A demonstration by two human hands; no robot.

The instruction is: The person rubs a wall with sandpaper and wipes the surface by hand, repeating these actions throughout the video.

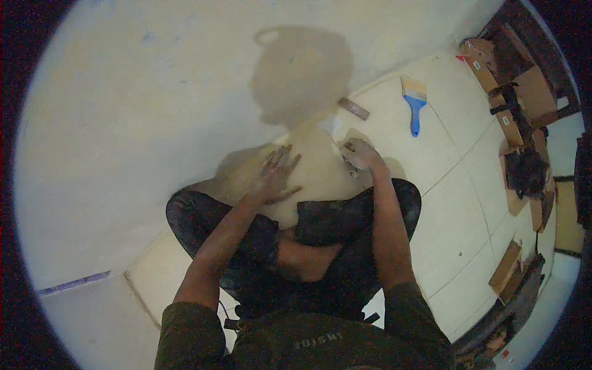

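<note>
My left hand [277,177] lies with its fingers spread on a pale, smooth surface [314,163] in front of my crossed legs, close to the foot of the wall. My right hand [364,155] is closed at the right edge of that surface. A small flat tool [353,174] with a hole near its end shows under the right hand; most of it is hidden by the fingers. Ahead of the right hand a short brown block [354,108] rests on the floor. Farther right lies a flat paintbrush [415,106] with a blue handle and pale bristles.
A whitish wall [135,123] with faint blue marks fills the left and carries my shadow. Pale floor tiles [456,209] run to the right. Several cardboard boxes [533,92] and dark items [527,172] line the right side. A loose cardboard piece [505,271] lies lower down.
</note>
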